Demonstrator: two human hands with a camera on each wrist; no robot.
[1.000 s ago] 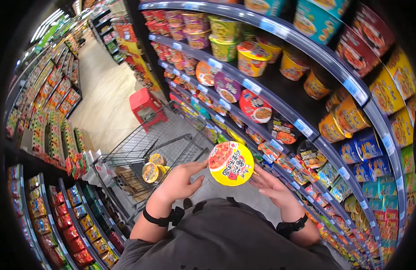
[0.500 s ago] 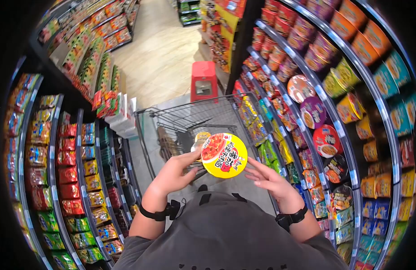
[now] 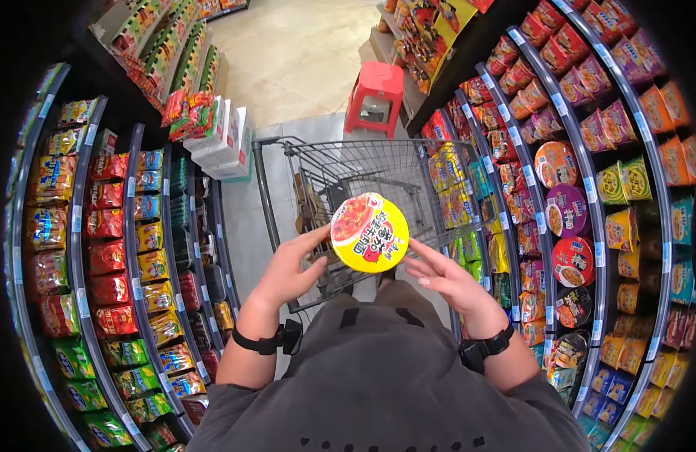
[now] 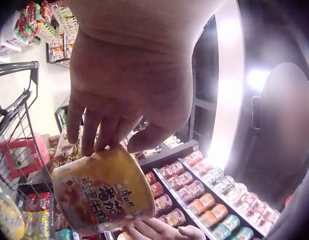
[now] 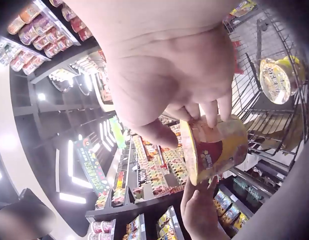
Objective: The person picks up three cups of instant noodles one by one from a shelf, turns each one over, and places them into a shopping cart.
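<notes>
A yellow-lidded noodle cup (image 3: 370,232) with a red food picture is held up between both hands, lid toward the head camera. My left hand (image 3: 294,265) has its extended fingers against the cup's left side, the thumb apart from the lid. On the other side my right hand (image 3: 457,285) touches the cup with nearly straight fingers. In the left wrist view the cup (image 4: 103,192) hangs tilted beneath the left hand (image 4: 132,85). The right wrist view shows the right hand's (image 5: 169,70) fingers along the cup's wall (image 5: 227,145).
Below and beyond the cup stands a wire shopping cart (image 3: 355,162), with yellow cups (image 5: 275,82) inside. A red stool (image 3: 375,98) is past its far end. Packet shelves (image 3: 141,248) line the left, noodle shelves (image 3: 589,188) the right; white boxes (image 3: 224,143) sit at left.
The head view has turned left, so the cart and stool have shifted rightward and the right-hand shelves lie farther right. The cup stays between both hands, now over the cart in view.
</notes>
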